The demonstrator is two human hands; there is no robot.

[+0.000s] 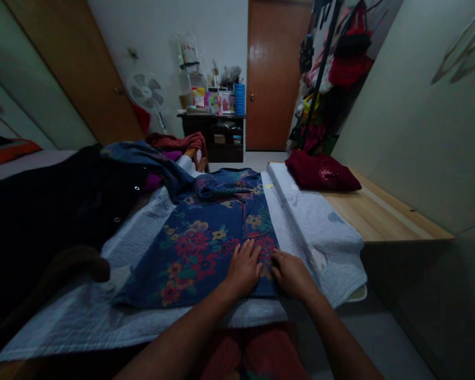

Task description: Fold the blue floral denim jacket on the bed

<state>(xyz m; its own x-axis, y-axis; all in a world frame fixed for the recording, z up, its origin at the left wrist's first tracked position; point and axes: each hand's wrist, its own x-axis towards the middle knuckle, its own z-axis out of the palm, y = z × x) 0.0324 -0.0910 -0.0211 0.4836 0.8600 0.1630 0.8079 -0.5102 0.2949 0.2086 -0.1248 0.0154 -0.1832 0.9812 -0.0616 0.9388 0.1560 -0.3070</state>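
- Currently, the left hand (243,269) lies palm down on a blue floral garment (201,237); its fingers are extended, with slight gaps between them.
- The right hand (293,270) touches the garment's side edge, just right of the left fingers; its fingers are bent. Whether they pinch fabric cannot be determined.
- Garment position: beneath the left fingers, spread flat to their left and ahead of them, with bunched fabric at its far end.
- A pale quilted sheet (295,211) supports the garment and extends right of the right fingers.
- A dark red folded cloth (322,174) sits ahead and to the right of the right fingers, partly on a wooden board (383,211).
- A black garment (59,211) lies well to the left of the left fingers.
- A closed brown door (275,79) stands far ahead of both sets of fingers.
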